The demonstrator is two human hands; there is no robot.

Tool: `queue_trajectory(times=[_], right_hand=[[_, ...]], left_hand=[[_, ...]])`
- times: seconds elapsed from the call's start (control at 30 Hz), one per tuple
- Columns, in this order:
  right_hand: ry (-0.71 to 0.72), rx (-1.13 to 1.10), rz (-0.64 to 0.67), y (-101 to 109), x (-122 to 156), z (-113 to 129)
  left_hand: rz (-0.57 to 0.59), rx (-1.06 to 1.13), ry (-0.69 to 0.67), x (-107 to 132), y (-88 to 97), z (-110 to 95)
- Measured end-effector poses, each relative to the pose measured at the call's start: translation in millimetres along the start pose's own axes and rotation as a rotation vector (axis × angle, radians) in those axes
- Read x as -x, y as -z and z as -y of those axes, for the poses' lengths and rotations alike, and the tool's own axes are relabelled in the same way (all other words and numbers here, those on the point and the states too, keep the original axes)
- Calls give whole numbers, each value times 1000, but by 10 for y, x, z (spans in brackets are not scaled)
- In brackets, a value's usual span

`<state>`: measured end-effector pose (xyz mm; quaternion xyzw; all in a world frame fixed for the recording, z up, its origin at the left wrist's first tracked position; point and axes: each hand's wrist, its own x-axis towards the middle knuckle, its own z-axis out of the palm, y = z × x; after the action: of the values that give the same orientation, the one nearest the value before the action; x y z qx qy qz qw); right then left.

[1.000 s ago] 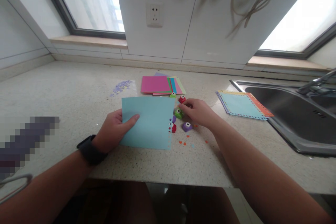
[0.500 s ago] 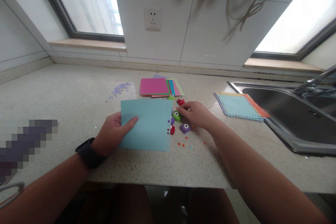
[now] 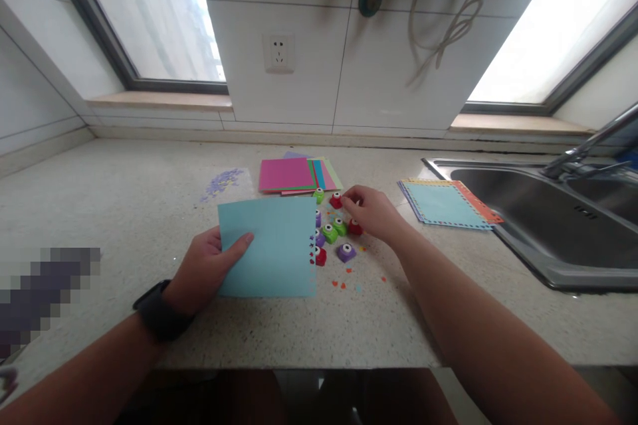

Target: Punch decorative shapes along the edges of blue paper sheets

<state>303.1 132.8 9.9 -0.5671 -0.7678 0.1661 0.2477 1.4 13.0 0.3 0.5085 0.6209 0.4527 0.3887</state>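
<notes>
My left hand [image 3: 202, 272], with a black watch on the wrist, grips a light blue paper sheet [image 3: 269, 246] by its left edge, thumb on top. The sheet's right edge shows a row of small punched shapes. My right hand [image 3: 371, 212] rests on the counter to the right of the sheet, fingers curled. Its fingertips are at a red punch [image 3: 336, 200]; whether they hold anything I cannot make out. Several small craft punches lie about it: green ones [image 3: 329, 234], a purple one [image 3: 345, 252] and another red one [image 3: 320, 255].
A stack of coloured paper [image 3: 294, 174] lies behind the punches. Punched sheets [image 3: 443, 202] sit beside the steel sink [image 3: 548, 232] and tap [image 3: 583, 146] at right. Purple paper bits [image 3: 222, 182] and coloured bits [image 3: 349, 279] dot the speckled counter [image 3: 124, 199].
The view has tilted and shifted. My right hand has drawn back slightly, uncovering a red punch and a second green one beneath it. My left hand keeps hold of the blue sheet.
</notes>
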Motion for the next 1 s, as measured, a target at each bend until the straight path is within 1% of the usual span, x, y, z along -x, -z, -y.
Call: queue_trajectory(times=[0.07, 0.13, 0.3, 0.5, 0.67, 0.83, 0.9, 0.93, 1.0], right_hand=[[-11, -9, -96, -29, -63, -55], [-6, -6, -117, -71, -130, -98], [-1, -1, -43, -148, -236, -118], [-60, -28, 28, -163, -224, -132], [-87, -47, 63, -139, -217, -133], [-64, -123, 104, -53, -153, -109], [-57, -182, 86, -13, -116, -95], [-60, -252, 73, 5, -98, -85], [-76, -491, 51, 35, -68, -55]], left_hand=[[2, 6, 1, 3, -3, -10], [1, 18, 3, 8, -9, -18], [12, 47, 16, 18, -22, -29], [7, 38, 13, 15, -17, -27], [26, 33, 5, -14, -9, 34], [26, 47, 4, -23, -3, 66], [21, 41, 6, -17, -7, 56], [19, 45, 8, -14, -10, 49], [20, 70, 18, -6, -13, 39]])
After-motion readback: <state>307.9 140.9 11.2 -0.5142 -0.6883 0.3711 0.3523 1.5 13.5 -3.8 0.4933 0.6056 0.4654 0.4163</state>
